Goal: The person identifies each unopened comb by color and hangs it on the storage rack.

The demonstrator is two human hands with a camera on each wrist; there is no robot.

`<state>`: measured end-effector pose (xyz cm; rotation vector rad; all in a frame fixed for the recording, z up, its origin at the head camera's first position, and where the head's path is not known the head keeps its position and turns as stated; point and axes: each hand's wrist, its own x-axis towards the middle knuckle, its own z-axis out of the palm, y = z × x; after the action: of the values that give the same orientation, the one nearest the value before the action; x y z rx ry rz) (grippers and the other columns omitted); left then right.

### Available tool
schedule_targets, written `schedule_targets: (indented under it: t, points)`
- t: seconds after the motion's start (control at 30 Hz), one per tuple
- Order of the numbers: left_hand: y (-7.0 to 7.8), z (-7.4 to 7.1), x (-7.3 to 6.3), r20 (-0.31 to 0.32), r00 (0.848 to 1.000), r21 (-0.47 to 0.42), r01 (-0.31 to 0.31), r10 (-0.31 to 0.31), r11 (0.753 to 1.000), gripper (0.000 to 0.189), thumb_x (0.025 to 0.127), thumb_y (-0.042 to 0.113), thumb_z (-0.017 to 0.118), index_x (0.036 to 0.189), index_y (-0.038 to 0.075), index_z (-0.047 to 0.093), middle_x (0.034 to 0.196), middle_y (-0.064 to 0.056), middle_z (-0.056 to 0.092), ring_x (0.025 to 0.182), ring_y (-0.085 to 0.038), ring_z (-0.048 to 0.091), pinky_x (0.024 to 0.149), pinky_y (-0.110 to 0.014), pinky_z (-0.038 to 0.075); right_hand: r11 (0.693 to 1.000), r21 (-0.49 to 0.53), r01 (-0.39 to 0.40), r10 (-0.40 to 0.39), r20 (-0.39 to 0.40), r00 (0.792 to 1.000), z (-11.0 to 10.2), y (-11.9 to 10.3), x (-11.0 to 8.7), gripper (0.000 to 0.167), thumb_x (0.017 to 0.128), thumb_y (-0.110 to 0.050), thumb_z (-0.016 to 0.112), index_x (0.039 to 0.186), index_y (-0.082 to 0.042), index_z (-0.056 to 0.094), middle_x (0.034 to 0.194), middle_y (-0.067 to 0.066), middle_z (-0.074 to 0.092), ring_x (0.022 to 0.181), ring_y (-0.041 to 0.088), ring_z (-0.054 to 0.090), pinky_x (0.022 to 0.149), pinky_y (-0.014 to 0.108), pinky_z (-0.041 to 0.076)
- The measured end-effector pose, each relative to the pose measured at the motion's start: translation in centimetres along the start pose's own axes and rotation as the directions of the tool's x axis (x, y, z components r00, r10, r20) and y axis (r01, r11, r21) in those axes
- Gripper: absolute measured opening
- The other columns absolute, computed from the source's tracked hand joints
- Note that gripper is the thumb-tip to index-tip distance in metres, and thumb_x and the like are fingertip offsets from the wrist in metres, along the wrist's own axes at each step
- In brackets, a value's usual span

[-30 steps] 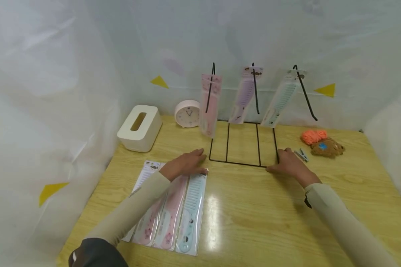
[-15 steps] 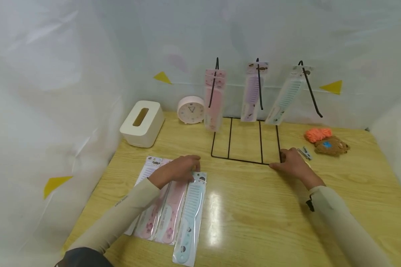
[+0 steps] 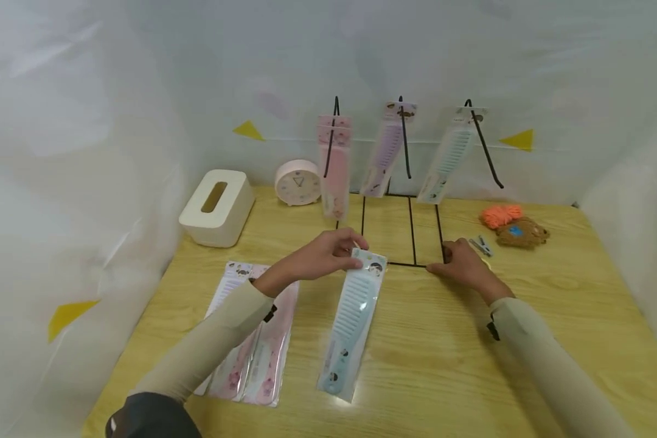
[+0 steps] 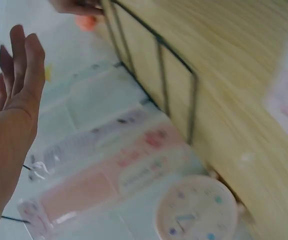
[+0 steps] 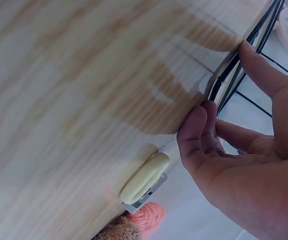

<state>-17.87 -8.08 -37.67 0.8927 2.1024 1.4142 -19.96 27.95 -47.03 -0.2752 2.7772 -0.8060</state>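
Observation:
In the head view, my left hand (image 3: 328, 250) pinches the top of a packaged light-blue comb (image 3: 351, 316) between thumb and fingers. The comb slants down toward the table's front. Across from it, my right hand (image 3: 464, 265) holds the front right corner of a black wire rack (image 3: 407, 264); in the right wrist view the thumb and fingers of the right hand (image 5: 249, 145) are at the base wire. From the rack's hooks hang a pink packaged comb (image 3: 336, 176), a purple one and a pale green one. More packaged combs (image 3: 271, 356), pink and purple, lie beneath my left forearm.
A white tissue box (image 3: 219, 210) and a pink round clock (image 3: 298, 182) stand at the back left. Right of the rack lie a grey clip (image 3: 481, 246), orange yarn (image 3: 501, 216) and a brown fuzzy bundle (image 3: 522, 234). A pale sheet (image 3: 361, 55) hangs behind the table.
My left hand has taken hold of the light-blue comb and moved it right and up, away from the other packs and toward the rack. My right hand stays at the rack's corner.

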Motion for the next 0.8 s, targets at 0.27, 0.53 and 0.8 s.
schedule_targets:
  t: [0.27, 0.53, 0.8]
  points:
    - [4.8, 3.6, 5.2, -0.182, 0.981, -0.108, -0.093, 0.072, 0.990, 0.025, 0.098, 0.017, 0.066, 0.119, 0.002, 0.066, 0.108, -0.011, 0.065, 0.091, -0.016, 0.071, 0.072, -0.032, 0.060, 0.999, 0.029, 0.024, -0.022, -0.052, 0.998, 0.4, 0.4, 0.2, 0.056, 0.089, -0.033, 0.077, 0.116, 0.012, 0.058, 0.098, 0.020, 0.047, 0.082, 0.028, 0.043, 0.067, 0.039, 0.039]
    - [9.3, 5.9, 10.3, -0.297, 0.899, 0.174, -0.282, 0.323, 0.944, 0.025, 0.097, 0.019, 0.067, 0.118, 0.006, 0.067, 0.109, -0.005, 0.070, 0.085, -0.008, 0.066, 0.070, -0.020, 0.054, 0.955, 0.155, 0.255, -0.233, -0.147, 0.961, 0.5, 0.9, 0.4, 0.054, 0.088, -0.016, 0.079, 0.132, -0.005, 0.050, 0.100, 0.013, 0.050, 0.082, 0.025, 0.044, 0.068, 0.039, 0.036]
    - [11.4, 6.7, 13.4, -0.328, 0.870, 0.220, -0.307, 0.367, 0.926, 0.025, 0.099, 0.019, 0.064, 0.122, 0.007, 0.065, 0.111, -0.002, 0.069, 0.082, -0.005, 0.064, 0.067, -0.017, 0.052, 0.948, 0.164, 0.272, -0.248, -0.152, 0.957, 0.3, 0.3, 0.1, 0.045, 0.087, -0.012, 0.079, 0.125, -0.005, 0.056, 0.097, 0.011, 0.056, 0.078, 0.025, 0.047, 0.066, 0.036, 0.038]
